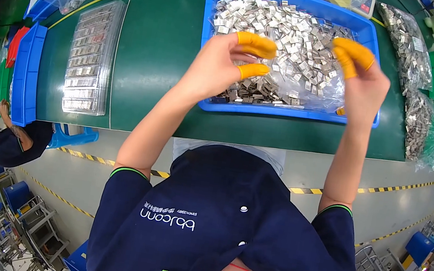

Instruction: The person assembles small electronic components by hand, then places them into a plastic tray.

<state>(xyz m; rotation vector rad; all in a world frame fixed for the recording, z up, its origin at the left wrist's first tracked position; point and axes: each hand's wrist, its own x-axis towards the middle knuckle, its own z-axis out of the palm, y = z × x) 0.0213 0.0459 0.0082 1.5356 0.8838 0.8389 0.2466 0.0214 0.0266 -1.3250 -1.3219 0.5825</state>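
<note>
A blue tray [283,113] holds a heap of small silvery metal parts [300,41]. Above its left half is my left hand [223,62], its thumb and fingers apart in yellow finger cots, with nothing visible between them. My right hand [366,82] hovers over the tray's right side. Its yellow-covered thumb and finger come together at the tips; whatever they pinch, if anything, is too small to make out. A clear plastic bag [322,95] lies across the parts between my hands.
Left of the tray lies a stack of clear trays with parts [91,59] on the green table [148,68]. Bags of metal parts [417,119] line the right side. A blue bin [27,71] stands at the left edge, with a seated person [17,143] beyond it.
</note>
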